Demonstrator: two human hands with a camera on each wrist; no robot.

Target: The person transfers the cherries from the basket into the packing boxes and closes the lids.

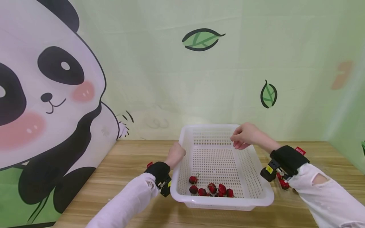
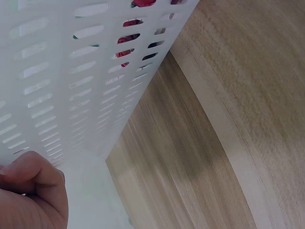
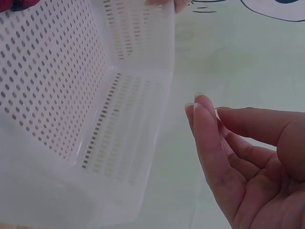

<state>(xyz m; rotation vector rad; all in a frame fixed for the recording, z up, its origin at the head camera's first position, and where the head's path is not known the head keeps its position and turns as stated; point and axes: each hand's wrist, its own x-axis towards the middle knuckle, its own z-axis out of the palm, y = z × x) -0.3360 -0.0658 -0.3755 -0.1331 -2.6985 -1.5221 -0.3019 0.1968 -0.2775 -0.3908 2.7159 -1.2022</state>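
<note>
Hands [image 1: 176, 155] [image 1: 246, 135] with white basket [image 1: 222, 201] between

Basket [image 1: 222, 200] on the table [image 1: 137, 158], cherries [image 1: 212, 188] inside toward its near end, left hand [image 1: 175, 155] at its left rim, right hand [image 1: 246, 135] by its far right corner, more cherries [image 1: 283, 184] on the table to its right, backdrop [image 1: 159, 79] behind, panda drawing [image 1: 57, 88] at left

Table: wood-grained top [image 1: 125, 164], light brown with lengthwise streaks. Directly on it: white perforated basket [image 1: 222, 200], upright, near the middle; to its right, a few red fruits [image 1: 284, 185], partly hidden.
</note>
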